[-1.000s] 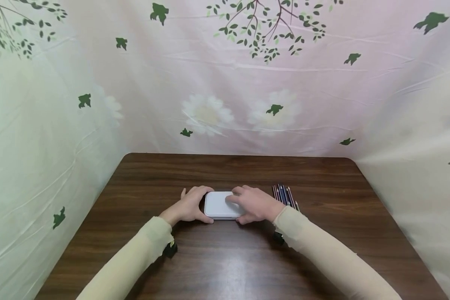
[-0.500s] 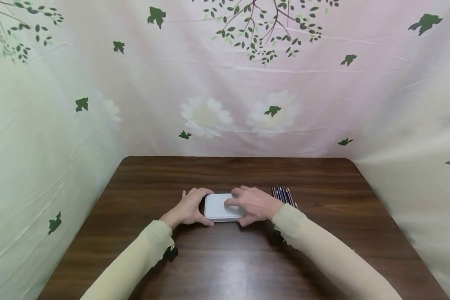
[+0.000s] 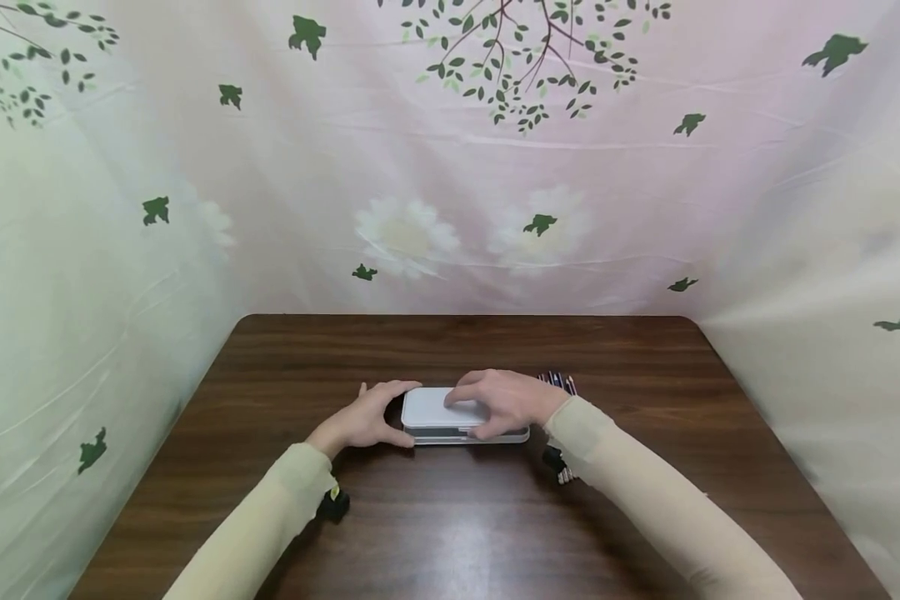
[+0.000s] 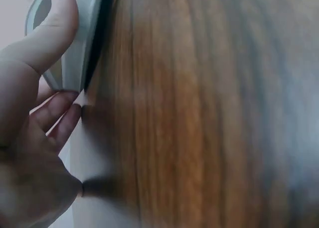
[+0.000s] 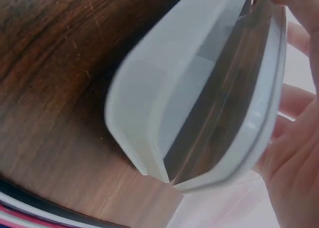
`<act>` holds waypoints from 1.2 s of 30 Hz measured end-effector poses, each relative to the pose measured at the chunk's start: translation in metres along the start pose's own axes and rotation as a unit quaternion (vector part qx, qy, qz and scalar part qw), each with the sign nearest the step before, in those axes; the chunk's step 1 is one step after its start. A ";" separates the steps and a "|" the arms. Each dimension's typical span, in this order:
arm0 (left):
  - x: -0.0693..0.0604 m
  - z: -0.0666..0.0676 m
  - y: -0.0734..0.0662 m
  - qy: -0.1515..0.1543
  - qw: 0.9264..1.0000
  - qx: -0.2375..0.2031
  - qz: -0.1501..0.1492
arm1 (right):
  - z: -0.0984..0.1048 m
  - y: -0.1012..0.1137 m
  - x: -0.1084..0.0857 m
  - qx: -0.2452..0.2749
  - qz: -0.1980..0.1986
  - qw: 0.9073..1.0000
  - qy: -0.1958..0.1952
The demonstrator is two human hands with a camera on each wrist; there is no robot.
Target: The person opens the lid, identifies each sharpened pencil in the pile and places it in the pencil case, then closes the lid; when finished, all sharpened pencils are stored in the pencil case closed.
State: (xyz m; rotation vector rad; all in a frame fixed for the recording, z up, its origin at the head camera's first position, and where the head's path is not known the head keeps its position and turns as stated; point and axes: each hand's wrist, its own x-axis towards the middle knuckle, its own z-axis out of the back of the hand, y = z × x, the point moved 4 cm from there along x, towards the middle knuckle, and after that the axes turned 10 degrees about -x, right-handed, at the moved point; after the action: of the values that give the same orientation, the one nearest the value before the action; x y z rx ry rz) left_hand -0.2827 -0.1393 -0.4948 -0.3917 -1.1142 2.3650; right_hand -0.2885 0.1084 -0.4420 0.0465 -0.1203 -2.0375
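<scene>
A flat white pencil case point(image 3: 423, 408) lies on the table, its lid raised a little so that a dark gap shows along the front. My left hand point(image 3: 363, 417) holds the left end, thumb at the front corner and fingers round the back. With its thumb at the front edge and fingers on top, my right hand point(image 3: 506, 398) pinches the lid. In the right wrist view the lid point(image 5: 251, 138) stands tilted away from the pale base point(image 5: 144, 83), and its shiny inner face shows. The left wrist view has my left thumb point(image 4: 62, 24) against the case's side.
Several coloured pencils point(image 3: 558, 381) lie just right of the case, partly hidden by my right wrist and sleeve. The brown wooden table point(image 3: 450, 517) ends at a fabric backdrop point(image 3: 450, 183) with printed leaves and birds. Dark wrist cameras point(image 3: 335, 505) hang under both sleeves.
The lid, down or nearly down before, now stands partly lifted at the front, with my right hand on it. My left hand stays at the case's left end.
</scene>
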 end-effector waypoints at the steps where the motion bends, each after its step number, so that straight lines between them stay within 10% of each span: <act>1: 0.000 0.001 0.001 0.002 1.000 -0.001 -0.001 | 0.001 0.000 0.000 0.003 0.002 1.000 0.000; 8: -0.004 0.001 -0.001 -0.011 1.000 -0.027 0.004 | 0.013 -0.003 -0.010 0.048 -0.002 0.999 -0.020; 20: -0.007 -0.001 -0.001 -0.056 0.998 -0.039 0.016 | 0.032 -0.040 -0.047 0.049 0.011 0.967 -0.250; 36: -0.011 -0.002 -0.003 -0.062 0.997 -0.034 0.013 | 0.015 -0.075 -0.066 0.020 -0.155 0.955 -0.252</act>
State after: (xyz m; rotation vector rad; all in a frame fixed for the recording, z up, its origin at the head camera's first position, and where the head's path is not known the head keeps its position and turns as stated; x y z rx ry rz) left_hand -0.2719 -0.1420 -0.4933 -0.2886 -1.2564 2.4069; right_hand -0.3265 0.2018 -0.4364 -0.4590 -0.5005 -2.3197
